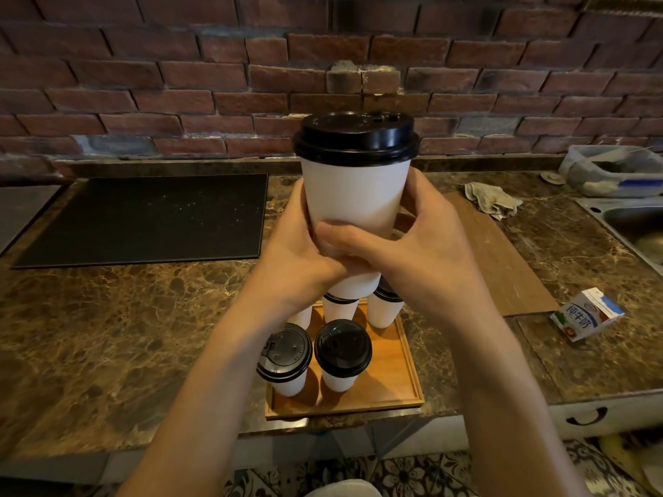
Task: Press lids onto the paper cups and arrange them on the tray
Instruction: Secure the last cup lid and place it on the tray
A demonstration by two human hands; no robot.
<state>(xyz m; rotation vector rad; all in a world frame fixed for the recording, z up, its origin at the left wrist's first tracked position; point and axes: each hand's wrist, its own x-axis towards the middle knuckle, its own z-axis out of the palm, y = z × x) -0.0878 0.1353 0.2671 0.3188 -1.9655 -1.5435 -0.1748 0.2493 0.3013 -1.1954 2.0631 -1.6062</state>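
Small milk carton (588,314) — "纯牛奶" along its white side

Both my hands clasped together, held up at centre.
My left hand (294,242) curls round the 9 o'clock side of the cup (355,195), my right hand (419,242) round its 3 o'clock side, thumb crossing in front; my forearms rise from 7 and 5 o'clock.

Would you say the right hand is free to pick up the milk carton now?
Probably not yet: right hand and left hand grip the lidded cup, though the milk carton lies unobstructed.
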